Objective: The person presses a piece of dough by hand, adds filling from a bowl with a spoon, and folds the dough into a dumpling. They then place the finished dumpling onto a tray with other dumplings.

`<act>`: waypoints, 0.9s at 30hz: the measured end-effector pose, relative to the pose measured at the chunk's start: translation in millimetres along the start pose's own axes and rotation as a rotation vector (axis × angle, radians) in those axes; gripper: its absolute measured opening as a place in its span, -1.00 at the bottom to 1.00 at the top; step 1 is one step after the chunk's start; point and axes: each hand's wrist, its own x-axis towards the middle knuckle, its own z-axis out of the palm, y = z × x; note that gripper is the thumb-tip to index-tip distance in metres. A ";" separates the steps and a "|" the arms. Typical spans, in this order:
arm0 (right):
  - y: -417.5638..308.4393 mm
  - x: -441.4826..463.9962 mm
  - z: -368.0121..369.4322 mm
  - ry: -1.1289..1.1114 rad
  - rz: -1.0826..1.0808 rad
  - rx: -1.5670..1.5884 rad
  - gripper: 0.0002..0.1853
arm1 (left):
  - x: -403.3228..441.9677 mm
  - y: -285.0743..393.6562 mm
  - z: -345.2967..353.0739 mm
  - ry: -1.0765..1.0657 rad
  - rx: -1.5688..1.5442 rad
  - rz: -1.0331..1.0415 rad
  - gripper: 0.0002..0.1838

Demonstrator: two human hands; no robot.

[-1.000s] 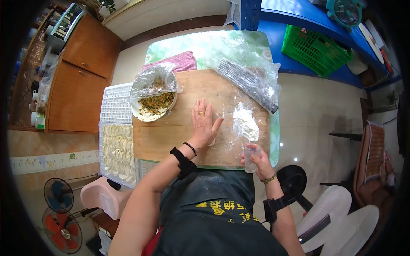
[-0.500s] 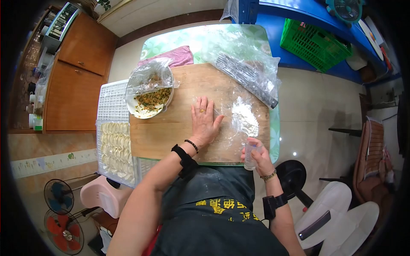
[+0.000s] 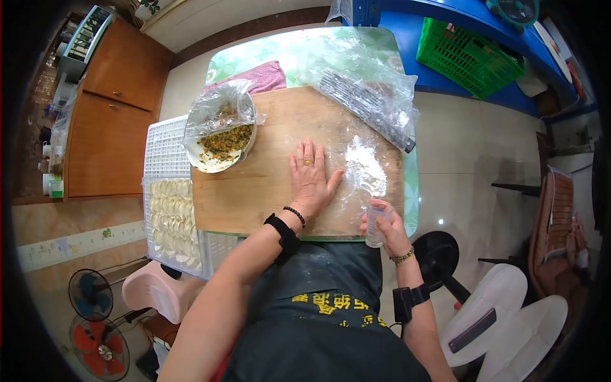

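My left hand [image 3: 312, 178] lies flat on the wooden board [image 3: 254, 204], palm down with its fingers spread. At the board's front right edge, my right hand [image 3: 393, 230] is wrapped round a clear cup [image 3: 377, 234]; I cannot make out whether anything is in it. Just beyond that cup, a pile of white flour [image 3: 367, 169] is spread on the board. A bowl of chopped filling [image 3: 224, 143], partly covered by plastic film, stands at the board's left.
Rows of dumplings [image 3: 172, 223] fill a tray left of the board, behind which sits a white grid tray [image 3: 167, 146]. At the back lie a pink cloth [image 3: 267, 77] and a plastic bag [image 3: 366, 105] with a dark striped bundle. A green crate [image 3: 468, 60] is on the blue shelf.
My left hand has slid slightly to the right across the board, still flat. The cup stays in my right hand, almost in place. The view has shifted a little.
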 end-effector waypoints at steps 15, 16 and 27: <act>8.0 -3.5 0.6 0.028 -0.050 0.002 -0.36 | 11.3 -10.9 4.0 0.062 -0.003 0.011 -0.25; 4.9 -2.8 3.8 0.052 -0.059 -0.024 -0.32 | 12.7 -10.6 0.1 0.039 0.000 -0.006 -0.25; 5.7 -0.7 12.0 0.108 -0.094 -0.111 -0.28 | -48.2 -35.7 -42.5 -0.003 -0.195 0.314 -0.54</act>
